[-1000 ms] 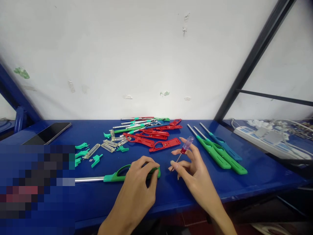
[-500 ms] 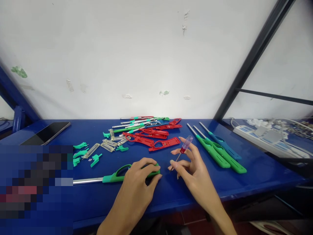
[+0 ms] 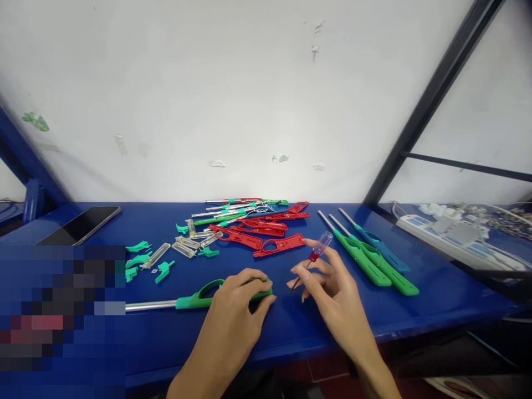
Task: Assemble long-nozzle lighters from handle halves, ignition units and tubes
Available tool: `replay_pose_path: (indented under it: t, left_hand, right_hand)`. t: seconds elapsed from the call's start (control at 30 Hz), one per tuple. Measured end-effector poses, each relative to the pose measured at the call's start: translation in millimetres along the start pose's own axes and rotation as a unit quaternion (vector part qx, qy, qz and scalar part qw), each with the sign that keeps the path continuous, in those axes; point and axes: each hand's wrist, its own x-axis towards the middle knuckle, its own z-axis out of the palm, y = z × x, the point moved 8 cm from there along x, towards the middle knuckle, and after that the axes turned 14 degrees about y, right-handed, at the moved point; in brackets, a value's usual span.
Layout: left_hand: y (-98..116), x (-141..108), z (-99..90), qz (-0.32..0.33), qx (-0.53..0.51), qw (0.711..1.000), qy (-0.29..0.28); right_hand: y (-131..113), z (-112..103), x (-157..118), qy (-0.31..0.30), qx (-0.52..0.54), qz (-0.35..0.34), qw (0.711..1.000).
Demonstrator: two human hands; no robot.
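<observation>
My left hand (image 3: 243,302) is closed round the handle end of a green lighter (image 3: 201,298), whose metal tube points left along the blue table. In my right hand (image 3: 332,288) is a small screwdriver (image 3: 319,248) with a clear and red handle, pinched between thumb and fingers, its shaft slanting down to the left. The screwdriver's tip is apart from the lighter. Behind my hands lie red handle shells (image 3: 282,244) and a pile of metal tubes with green parts. Clear fuel tanks (image 3: 156,256) and teal triggers (image 3: 165,271) are scattered to the left.
Two green lighters (image 3: 366,260) and a blue one (image 3: 384,248) lie at the right. A phone (image 3: 81,226) rests at the back left. White power strips (image 3: 449,238) are beyond the black frame at the right. A pixelated block covers the lower left.
My right hand has tilted the screwdriver slightly and shifted a little to the right, away from the lighter. My left hand has kept its hold.
</observation>
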Motion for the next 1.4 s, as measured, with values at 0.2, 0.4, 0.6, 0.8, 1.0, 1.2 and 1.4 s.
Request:
replay_pose_path:
  t: [0.2,0.4,0.6,0.8,1.0,1.2,1.4]
  left_hand:
    - [0.4,2.1,0.8,-0.013,0.002,1.0,-0.007]
    - [0.8,4.6,-0.4,-0.045,-0.01,0.999,-0.018]
    - [-0.3,5.1,-0.3,-0.056,-0.022,0.998,-0.027]
    - [0.2,5.5,-0.6,-0.059,-0.017,0.998,-0.029]
    - [0.0,5.9,0.4,-0.063,-0.018,0.997,-0.028]
    - [0.0,4.6,-0.3,-0.064,-0.022,0.997,-0.03]
    - [-0.9,5.4,-0.5,-0.064,-0.022,0.997,-0.029]
  right_hand:
    - [-14.2,17.8,2.9,0.017,0.017,-0.049,0.998]
    - [-23.5,29.7,-8.0,0.032,-0.05,-0.129,0.99]
    - [-27.8,31.3,-12.6,0.017,-0.093,-0.16,0.982]
    - [-28.4,34.8,-12.9,0.009,-0.102,-0.161,0.982]
    - [-23.5,34.5,-12.2,0.0,-0.098,-0.15,0.984]
    - [-21.6,36.9,-13.9,-0.02,-0.119,-0.159,0.98]
    - [-22.7,32.4,-13.4,0.006,-0.077,-0.141,0.987]
